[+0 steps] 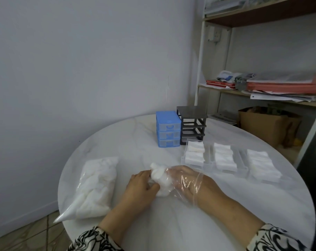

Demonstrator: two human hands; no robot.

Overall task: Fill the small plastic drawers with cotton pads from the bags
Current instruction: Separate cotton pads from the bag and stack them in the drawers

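Observation:
A small clear bag of white cotton pads [160, 176] lies in the middle of the round white table [171, 223]. My left hand [141, 187] grips it from the left. My right hand [188, 182] is inside the bag's clear plastic, which covers it to the wrist, and touches the pads. Three clear plastic drawers sit to the right, each filled with stacked white pads: the left drawer [194, 153], the middle drawer [224, 156], the right drawer [262, 163]. A large full bag of cotton pads [94, 187] lies at the table's left edge.
A blue drawer unit [168, 132] with its three drawers in stands at the back of the table. Beside it is a dark grey drawer frame [192, 124] with empty slots. A shelf [262, 91] with papers and a cardboard box [265, 125] stand behind on the right.

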